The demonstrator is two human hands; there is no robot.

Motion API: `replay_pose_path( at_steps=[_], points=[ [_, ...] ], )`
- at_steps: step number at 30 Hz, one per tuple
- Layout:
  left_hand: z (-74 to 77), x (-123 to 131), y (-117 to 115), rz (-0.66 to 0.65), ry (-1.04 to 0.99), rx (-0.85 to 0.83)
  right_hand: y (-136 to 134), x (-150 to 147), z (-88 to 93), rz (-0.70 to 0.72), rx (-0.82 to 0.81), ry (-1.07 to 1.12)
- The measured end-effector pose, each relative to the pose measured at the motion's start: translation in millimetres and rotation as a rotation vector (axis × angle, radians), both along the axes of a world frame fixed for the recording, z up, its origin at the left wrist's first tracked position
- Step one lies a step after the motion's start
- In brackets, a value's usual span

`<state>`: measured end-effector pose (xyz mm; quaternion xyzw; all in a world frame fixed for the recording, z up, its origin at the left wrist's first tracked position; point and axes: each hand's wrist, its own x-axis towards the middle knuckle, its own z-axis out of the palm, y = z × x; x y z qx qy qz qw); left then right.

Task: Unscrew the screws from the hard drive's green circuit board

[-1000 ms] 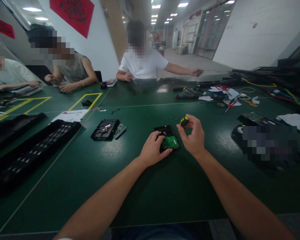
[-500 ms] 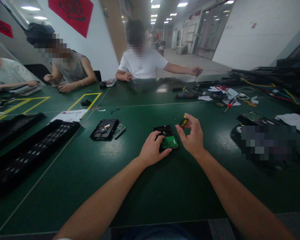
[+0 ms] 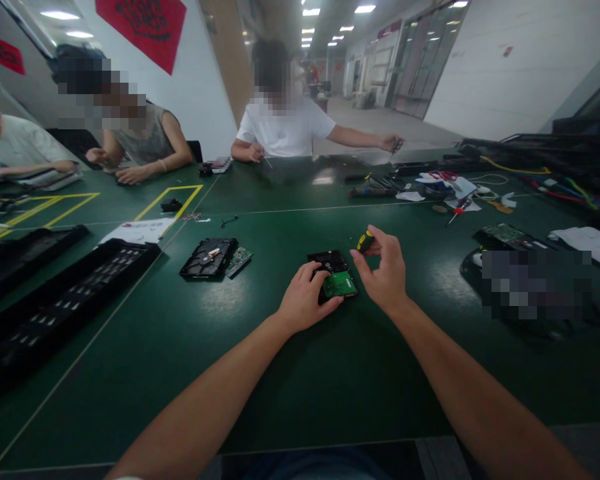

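A hard drive (image 3: 330, 261) lies on the green table in front of me, its green circuit board (image 3: 339, 285) facing up. My left hand (image 3: 306, 298) grips the drive from its left and near side, covering part of it. Just right of the drive, my right hand (image 3: 383, 267) pinches a small screwdriver (image 3: 365, 241) by its yellow and black handle, between thumb and fingers. No blade can be made out. Farther left rests another hard drive (image 3: 210, 258), black side up, with a loose circuit board (image 3: 239, 262) against its right edge.
Long black trays (image 3: 70, 293) occupy the table's left side. At right sit a partly blurred dark object (image 3: 535, 287) and a drive with a board (image 3: 510, 235). Tools (image 3: 375, 191), cables and a red-handled screwdriver (image 3: 459, 211) lie farther back. Co-workers sit across the table.
The screwdriver handle has turned slightly in my right fingers and shows more yellow. My left hand and the hard drive have stayed in place.
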<state>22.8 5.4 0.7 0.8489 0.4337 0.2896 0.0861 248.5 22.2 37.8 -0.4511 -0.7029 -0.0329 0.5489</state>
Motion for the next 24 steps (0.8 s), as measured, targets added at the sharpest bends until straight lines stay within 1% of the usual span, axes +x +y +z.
replay_pose_path(
  at_steps=[4, 11, 13, 20, 24],
  points=[
    [0.8, 0.1, -0.3, 0.001, 0.005, -0.009, 1.2, 0.8, 1.0, -0.031, 0.020, -0.019],
    [2.3, -0.4, -1.3, -0.003, 0.008, -0.021, 1.8, -2.5, -3.4, 0.028, -0.015, 0.035],
    [1.5, -0.5, -0.9, -0.002, 0.003, -0.014, 1.2, -2.0, -2.3, 0.040, -0.007, 0.026],
    [-0.1, 0.3, -0.1, 0.003, 0.014, -0.001, 0.0, 0.3, 3.6, 0.011, 0.026, -0.023],
    [1.4, 0.3, -0.9, 0.005, 0.022, -0.008, -0.4, -0.8, 2.7, 0.042, 0.021, -0.018]
  ],
)
